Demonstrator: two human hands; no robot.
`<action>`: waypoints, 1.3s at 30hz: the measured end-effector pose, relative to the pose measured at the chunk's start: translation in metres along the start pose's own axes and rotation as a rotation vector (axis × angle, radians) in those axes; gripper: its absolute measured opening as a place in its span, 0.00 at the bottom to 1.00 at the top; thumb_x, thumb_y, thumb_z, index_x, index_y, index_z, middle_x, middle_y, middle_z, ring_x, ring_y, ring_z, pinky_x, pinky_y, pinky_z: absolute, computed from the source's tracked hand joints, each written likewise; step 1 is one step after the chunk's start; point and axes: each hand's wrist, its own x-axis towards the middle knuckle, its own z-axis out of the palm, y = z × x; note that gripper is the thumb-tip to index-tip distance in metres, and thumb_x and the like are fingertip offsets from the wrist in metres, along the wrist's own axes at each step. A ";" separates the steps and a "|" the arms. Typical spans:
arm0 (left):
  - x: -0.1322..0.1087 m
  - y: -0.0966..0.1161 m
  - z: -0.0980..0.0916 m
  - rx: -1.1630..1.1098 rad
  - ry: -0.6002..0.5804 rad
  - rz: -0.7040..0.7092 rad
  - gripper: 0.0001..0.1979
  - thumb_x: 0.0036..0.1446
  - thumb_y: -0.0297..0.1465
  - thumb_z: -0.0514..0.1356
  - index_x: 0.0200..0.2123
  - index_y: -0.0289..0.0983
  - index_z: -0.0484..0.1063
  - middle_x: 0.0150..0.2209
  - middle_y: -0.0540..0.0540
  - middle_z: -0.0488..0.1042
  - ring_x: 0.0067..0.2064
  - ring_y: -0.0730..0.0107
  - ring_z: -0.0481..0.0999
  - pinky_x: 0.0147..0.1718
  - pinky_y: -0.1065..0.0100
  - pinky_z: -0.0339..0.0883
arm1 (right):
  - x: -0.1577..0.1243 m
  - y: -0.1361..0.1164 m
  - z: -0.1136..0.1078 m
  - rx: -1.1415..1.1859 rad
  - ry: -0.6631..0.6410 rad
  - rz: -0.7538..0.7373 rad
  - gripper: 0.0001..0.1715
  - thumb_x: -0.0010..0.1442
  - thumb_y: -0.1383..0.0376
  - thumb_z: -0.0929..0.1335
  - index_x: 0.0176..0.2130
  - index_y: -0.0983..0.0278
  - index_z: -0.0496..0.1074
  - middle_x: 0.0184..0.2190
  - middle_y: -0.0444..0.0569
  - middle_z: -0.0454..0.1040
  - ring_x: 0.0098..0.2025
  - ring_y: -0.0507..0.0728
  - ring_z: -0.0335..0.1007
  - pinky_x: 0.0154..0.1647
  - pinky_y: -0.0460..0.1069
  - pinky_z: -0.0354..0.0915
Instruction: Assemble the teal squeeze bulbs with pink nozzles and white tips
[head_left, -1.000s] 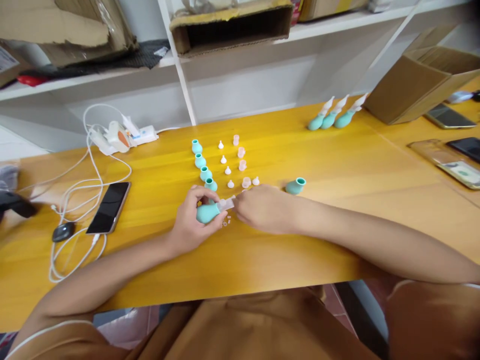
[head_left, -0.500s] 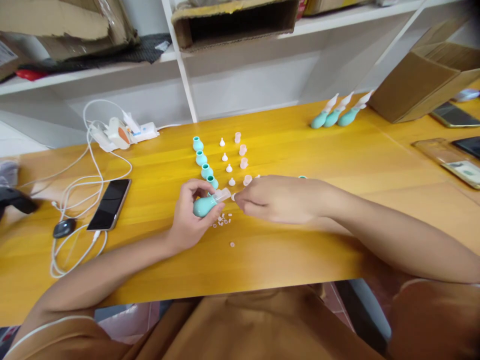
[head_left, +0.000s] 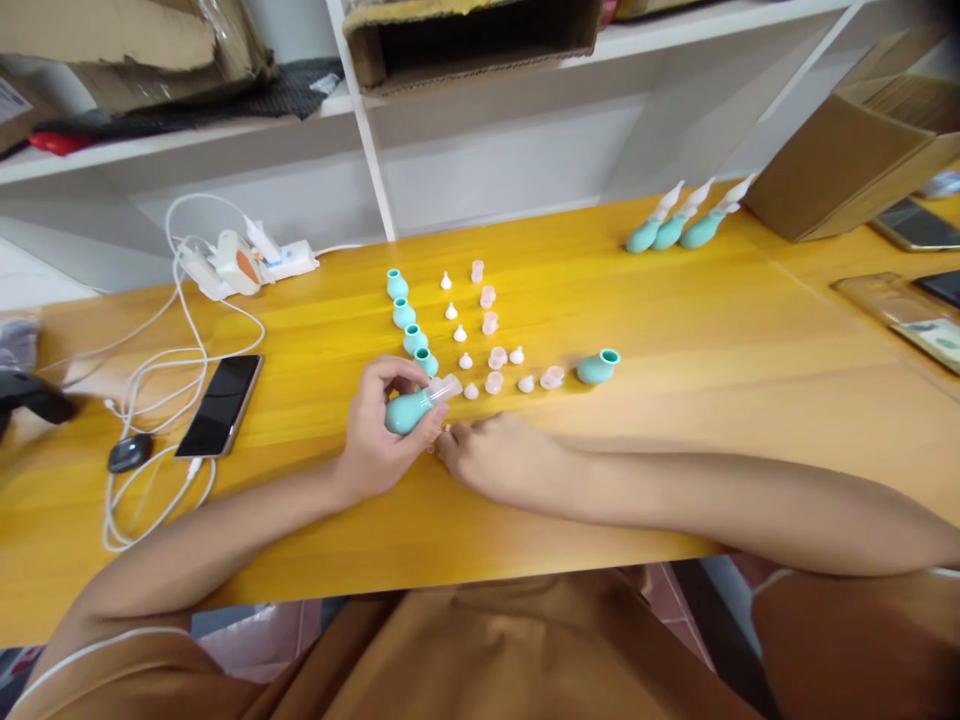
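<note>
While the left hand [head_left: 379,425] clasps a glossy round bulb [head_left: 406,411], the right hand's [head_left: 506,458] grip is unclear.

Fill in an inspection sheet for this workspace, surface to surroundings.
Surface: wooden table, parts on it.
Job's things: open teal bulbs, white tips and pinkish collars in loose rows; three nozzle-topped bulbs at back right.
Clutter: phone at left; another phone at right edge.
Hands: left hand holds a teal bulb with clear collar; right hand is by small pieces, its grip hidden.
Cables: white cables loop beside the left phone, near a power strip.
Surroundings: white shelf with cardboard behind; open box at right.
</note>
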 end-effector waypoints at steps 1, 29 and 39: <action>0.000 0.000 0.000 -0.001 -0.001 0.001 0.17 0.67 0.31 0.70 0.53 0.43 0.68 0.46 0.47 0.74 0.44 0.67 0.75 0.44 0.63 0.71 | 0.001 0.003 -0.003 -0.009 0.010 0.038 0.20 0.73 0.77 0.59 0.51 0.72 0.77 0.38 0.58 0.81 0.33 0.59 0.76 0.28 0.51 0.49; -0.001 0.018 -0.004 -0.272 -0.243 -0.170 0.22 0.67 0.45 0.70 0.55 0.45 0.65 0.45 0.47 0.74 0.43 0.67 0.79 0.39 0.66 0.75 | -0.003 0.044 -0.033 1.165 0.450 -0.163 0.37 0.80 0.42 0.58 0.27 0.63 0.64 0.21 0.40 0.60 0.25 0.48 0.52 0.28 0.46 0.52; 0.004 0.019 -0.003 -0.412 -0.293 -0.320 0.17 0.68 0.42 0.70 0.49 0.43 0.66 0.41 0.47 0.76 0.36 0.71 0.76 0.34 0.68 0.72 | -0.003 0.091 -0.052 1.096 0.435 0.075 0.41 0.76 0.33 0.45 0.26 0.58 0.49 0.20 0.39 0.49 0.22 0.50 0.46 0.27 0.48 0.52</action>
